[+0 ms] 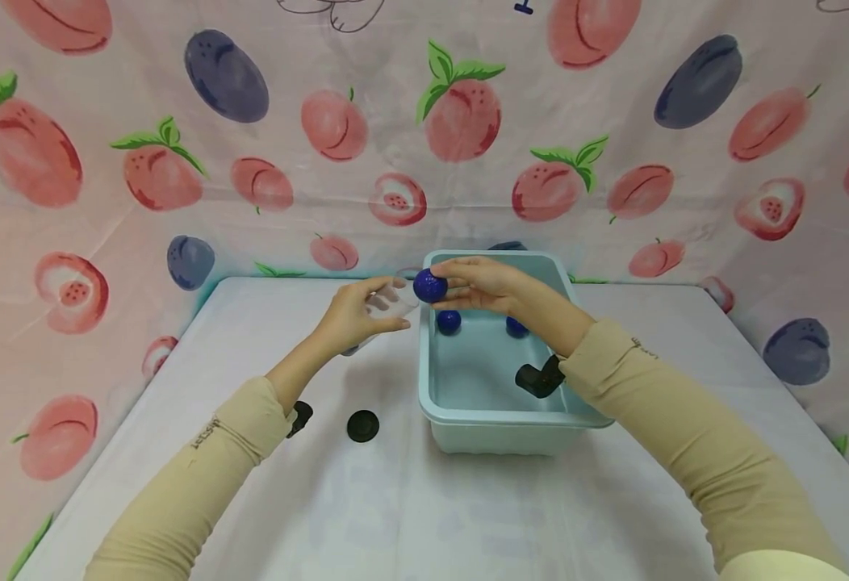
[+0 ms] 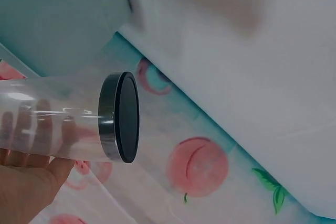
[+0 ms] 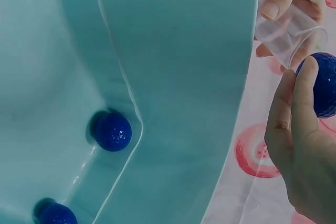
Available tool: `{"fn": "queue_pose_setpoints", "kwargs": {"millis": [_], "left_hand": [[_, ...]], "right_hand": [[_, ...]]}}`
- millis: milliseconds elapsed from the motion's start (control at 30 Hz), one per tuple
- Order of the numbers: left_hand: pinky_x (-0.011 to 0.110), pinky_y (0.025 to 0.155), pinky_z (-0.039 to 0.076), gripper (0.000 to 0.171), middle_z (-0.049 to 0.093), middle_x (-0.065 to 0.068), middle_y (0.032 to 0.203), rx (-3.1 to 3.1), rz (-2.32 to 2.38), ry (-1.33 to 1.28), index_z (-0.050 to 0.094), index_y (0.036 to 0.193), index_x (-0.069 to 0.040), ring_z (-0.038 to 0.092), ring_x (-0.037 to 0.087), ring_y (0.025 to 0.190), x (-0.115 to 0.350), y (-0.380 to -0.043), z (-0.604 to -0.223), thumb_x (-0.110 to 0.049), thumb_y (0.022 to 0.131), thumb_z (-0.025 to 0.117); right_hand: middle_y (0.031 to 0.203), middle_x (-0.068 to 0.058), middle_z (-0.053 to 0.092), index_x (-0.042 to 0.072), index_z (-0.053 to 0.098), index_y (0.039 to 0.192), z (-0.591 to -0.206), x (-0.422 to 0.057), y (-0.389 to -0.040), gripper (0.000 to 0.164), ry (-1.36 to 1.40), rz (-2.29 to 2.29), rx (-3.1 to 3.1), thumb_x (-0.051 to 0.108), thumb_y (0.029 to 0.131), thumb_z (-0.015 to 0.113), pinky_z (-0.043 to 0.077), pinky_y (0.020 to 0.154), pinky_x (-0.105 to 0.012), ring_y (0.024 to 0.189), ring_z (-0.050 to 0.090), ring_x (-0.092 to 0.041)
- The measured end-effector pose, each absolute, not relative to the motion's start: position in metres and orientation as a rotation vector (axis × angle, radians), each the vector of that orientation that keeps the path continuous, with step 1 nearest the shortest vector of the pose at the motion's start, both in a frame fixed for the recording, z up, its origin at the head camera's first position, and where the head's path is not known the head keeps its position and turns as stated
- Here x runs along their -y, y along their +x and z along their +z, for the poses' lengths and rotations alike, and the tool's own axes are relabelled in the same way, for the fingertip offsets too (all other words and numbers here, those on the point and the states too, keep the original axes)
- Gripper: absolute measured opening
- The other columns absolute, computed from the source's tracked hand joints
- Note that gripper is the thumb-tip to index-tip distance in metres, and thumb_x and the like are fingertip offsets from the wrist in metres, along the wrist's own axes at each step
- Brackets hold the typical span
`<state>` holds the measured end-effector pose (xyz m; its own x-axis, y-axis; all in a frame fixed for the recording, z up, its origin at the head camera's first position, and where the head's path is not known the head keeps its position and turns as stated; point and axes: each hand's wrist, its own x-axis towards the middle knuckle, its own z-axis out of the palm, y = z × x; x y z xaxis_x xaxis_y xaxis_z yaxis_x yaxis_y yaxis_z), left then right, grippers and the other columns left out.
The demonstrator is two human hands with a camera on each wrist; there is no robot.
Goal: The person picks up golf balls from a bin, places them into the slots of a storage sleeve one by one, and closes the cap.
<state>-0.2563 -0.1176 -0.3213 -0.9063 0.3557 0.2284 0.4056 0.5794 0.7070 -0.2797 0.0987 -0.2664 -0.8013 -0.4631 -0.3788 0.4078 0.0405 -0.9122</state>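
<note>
My left hand point(image 1: 357, 316) grips a clear plastic cylinder point(image 2: 79, 119), tilted, with a black cap point(image 2: 128, 116) on its lower end. Its open mouth faces my right hand point(image 1: 484, 284). Between the fingertips of that right hand is a dimpled blue golf ball point(image 1: 430, 286), held close to the cylinder's mouth above the left rim of a pale blue tub point(image 1: 497, 418). Two more blue balls lie in the tub, one ball point(image 3: 113, 131) by its wall and another ball point(image 3: 58, 214) farther along. Inside the cylinder I see no ball.
A black elbow-shaped piece point(image 1: 539, 379) lies in the tub, partly behind the right sleeve. On the white table point(image 1: 395, 500) are a round black lid point(image 1: 362, 426) and another black piece point(image 1: 301, 417), partly hidden by the left sleeve. A fruit-print cloth point(image 1: 366, 194) hangs behind.
</note>
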Motion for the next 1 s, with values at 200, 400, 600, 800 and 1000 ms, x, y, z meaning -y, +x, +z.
{"fn": "queue_pose_setpoints", "kwargs": {"millis": [200,400,600,800,1000], "left_hand": [[0.043,0.088,0.053,0.053,0.066,0.015,0.108,2.735,-1.274,-0.668,0.059,0.122,-0.009,0.063,0.031,0.101,0.115,-0.258,-0.323,-0.020,0.075,0.080],[0.044,0.087,0.053,0.057,0.066,0.016,0.114,2.723,-1.246,-0.672,0.058,0.125,-0.006,0.063,0.031,0.102,0.114,-0.258,-0.326,-0.019,0.074,0.081],[0.045,0.088,0.053,0.053,0.066,0.017,0.110,2.714,-1.266,-0.678,0.060,0.122,-0.008,0.063,0.032,0.100,0.113,-0.259,-0.330,-0.019,0.074,0.080],[0.047,0.090,0.052,0.052,0.066,0.017,0.106,2.715,-1.285,-0.661,0.060,0.121,-0.007,0.063,0.032,0.099,0.114,-0.258,-0.330,-0.017,0.074,0.081],[0.047,0.089,0.052,0.052,0.066,0.016,0.107,2.730,-1.290,-0.648,0.060,0.121,-0.008,0.063,0.032,0.100,0.115,-0.257,-0.328,-0.018,0.074,0.080]], "right_hand": [[0.111,-0.013,0.052,0.000,0.042,0.135,-0.267,-0.099,-0.279,0.041,-0.035,-1.859,-1.697,0.015,0.098,0.047,0.048,0.090,-0.039,0.091,0.060,-0.022],[0.111,-0.014,0.052,0.000,0.041,0.139,-0.268,-0.099,-0.278,0.044,-0.039,-1.861,-1.691,0.016,0.099,0.046,0.058,0.074,-0.027,0.089,0.061,-0.020],[0.124,-0.019,0.049,0.000,0.038,0.142,-0.270,-0.100,-0.281,0.046,-0.051,-1.843,-1.719,0.016,0.100,0.045,0.058,0.073,-0.026,0.090,0.061,-0.019],[0.142,-0.025,0.037,0.000,0.035,0.143,-0.273,-0.104,-0.286,0.047,-0.064,-1.812,-1.777,0.015,0.100,0.043,0.049,0.097,-0.036,0.125,0.047,-0.036],[0.140,-0.025,0.039,-0.001,0.035,0.143,-0.277,-0.107,-0.289,0.046,-0.057,-1.786,-1.806,0.016,0.100,0.042,0.047,0.099,-0.037,0.130,0.041,-0.039]]}}
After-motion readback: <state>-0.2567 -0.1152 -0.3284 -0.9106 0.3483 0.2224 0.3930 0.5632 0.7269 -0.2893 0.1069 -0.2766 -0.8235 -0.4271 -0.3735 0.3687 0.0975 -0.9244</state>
